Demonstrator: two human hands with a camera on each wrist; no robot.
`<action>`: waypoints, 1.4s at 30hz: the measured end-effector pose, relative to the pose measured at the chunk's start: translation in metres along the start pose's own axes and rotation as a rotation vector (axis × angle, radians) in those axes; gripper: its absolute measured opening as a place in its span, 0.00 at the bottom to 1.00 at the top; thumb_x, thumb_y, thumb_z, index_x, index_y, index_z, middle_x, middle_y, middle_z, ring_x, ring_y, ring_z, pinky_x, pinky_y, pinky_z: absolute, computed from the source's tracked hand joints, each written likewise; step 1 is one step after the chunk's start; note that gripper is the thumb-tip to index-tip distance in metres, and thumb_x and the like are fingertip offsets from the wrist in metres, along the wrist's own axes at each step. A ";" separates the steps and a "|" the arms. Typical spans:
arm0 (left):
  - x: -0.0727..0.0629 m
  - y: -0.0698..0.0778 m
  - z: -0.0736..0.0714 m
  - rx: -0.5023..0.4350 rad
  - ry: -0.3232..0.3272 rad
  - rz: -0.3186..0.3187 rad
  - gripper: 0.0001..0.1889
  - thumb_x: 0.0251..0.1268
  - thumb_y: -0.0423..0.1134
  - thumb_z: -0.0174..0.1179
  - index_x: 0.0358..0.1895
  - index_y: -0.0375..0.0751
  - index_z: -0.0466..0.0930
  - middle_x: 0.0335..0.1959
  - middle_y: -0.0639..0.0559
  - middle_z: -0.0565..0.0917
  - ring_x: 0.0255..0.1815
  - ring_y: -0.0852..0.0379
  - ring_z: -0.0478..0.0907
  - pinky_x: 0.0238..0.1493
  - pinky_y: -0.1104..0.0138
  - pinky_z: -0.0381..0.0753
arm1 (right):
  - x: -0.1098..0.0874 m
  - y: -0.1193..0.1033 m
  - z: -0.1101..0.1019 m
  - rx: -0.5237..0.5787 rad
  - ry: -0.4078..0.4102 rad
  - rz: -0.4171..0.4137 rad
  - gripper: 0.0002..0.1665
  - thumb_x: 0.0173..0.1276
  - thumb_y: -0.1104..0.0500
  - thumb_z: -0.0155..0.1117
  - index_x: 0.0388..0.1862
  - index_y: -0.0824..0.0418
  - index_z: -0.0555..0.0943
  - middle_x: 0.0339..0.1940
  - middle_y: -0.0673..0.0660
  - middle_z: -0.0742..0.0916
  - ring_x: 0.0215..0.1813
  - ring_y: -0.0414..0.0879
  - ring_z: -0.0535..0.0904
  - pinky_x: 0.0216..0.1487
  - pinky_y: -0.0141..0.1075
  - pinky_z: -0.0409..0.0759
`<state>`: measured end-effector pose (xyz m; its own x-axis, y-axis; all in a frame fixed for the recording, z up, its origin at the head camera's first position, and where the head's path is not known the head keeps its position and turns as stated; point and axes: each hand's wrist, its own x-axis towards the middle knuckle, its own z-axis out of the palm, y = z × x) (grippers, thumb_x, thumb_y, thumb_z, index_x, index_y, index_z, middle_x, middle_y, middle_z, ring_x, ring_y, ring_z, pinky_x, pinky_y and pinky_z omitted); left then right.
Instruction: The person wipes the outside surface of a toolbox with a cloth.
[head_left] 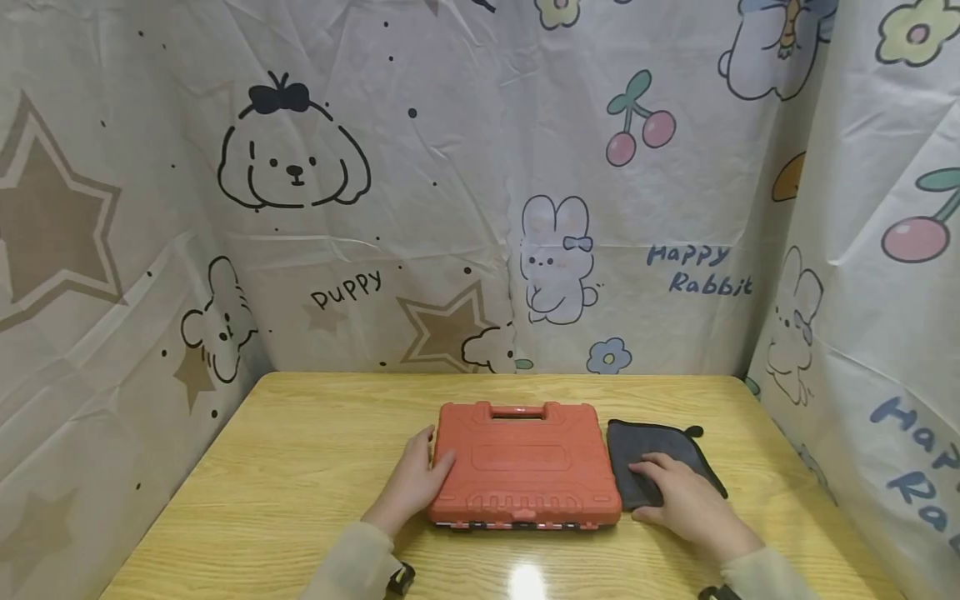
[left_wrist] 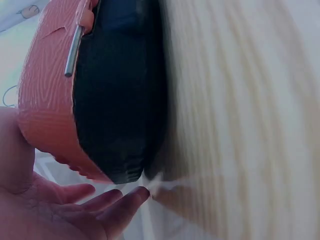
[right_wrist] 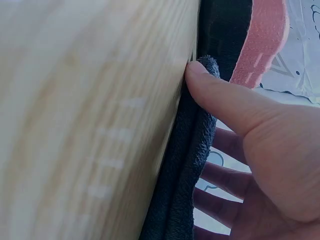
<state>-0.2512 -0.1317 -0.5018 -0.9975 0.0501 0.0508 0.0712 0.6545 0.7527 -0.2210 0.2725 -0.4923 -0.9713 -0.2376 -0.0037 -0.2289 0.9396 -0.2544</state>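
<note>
An orange-red plastic tool case (head_left: 521, 467) with a carry handle at its far edge lies flat on the table. My left hand (head_left: 408, 483) is at the case's left side, thumb over the top edge; in the left wrist view its fingers (left_wrist: 107, 207) stretch past the side, loosely spread. Right of the case lies a folded dark grey cloth (head_left: 648, 442) with a small loop at one corner. On it rests my right hand (head_left: 693, 508). Up close, the right thumb (right_wrist: 225, 97) touches the cloth's near edge while the other fingers extend across its top.
The light wooden table (head_left: 315, 450) stands against a printed curtain (head_left: 465, 167) at the back, with more curtain at both sides. The cloth sits close against the case's right side. A black band (head_left: 401, 577) is on the left wrist.
</note>
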 end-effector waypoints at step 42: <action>0.004 0.003 0.015 -0.358 -0.071 -0.150 0.38 0.83 0.41 0.49 0.82 0.28 0.40 0.81 0.24 0.48 0.82 0.27 0.46 0.80 0.37 0.47 | 0.010 -0.014 -0.007 -0.114 -0.044 -0.060 0.25 0.62 0.73 0.68 0.60 0.67 0.80 0.55 0.63 0.85 0.57 0.61 0.84 0.62 0.58 0.80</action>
<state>-0.2548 -0.1182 -0.5088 -0.9930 0.0341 -0.1134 -0.0940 0.3550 0.9301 -0.2276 0.2587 -0.4819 -0.9527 -0.3020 -0.0347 -0.2943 0.9448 -0.1437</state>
